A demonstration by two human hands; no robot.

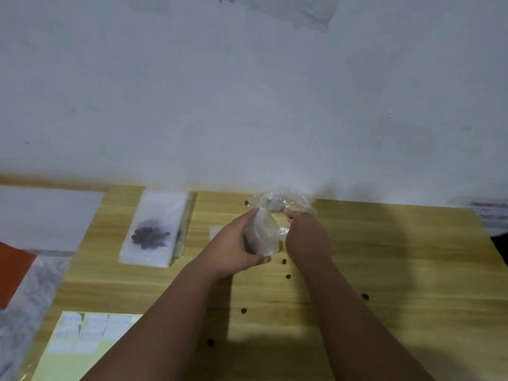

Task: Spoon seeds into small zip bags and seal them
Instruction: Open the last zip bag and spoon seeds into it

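My forearms point(178, 312) reach across the pale wooden table point(390, 251). My left hand point(233, 246) curls around a crumpled clear plastic bag point(266, 234) with dark contents; my right hand point(306, 239) pinches its top.

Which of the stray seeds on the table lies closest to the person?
The stray seed just beside the left forearm, not far from the yellow label sheet. It sits lowest in the view; the others lie farther up the table.

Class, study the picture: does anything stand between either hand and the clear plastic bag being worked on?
Nothing visible does. The left hand grips the clear plastic bag from the side, and the right hand pinches its film.
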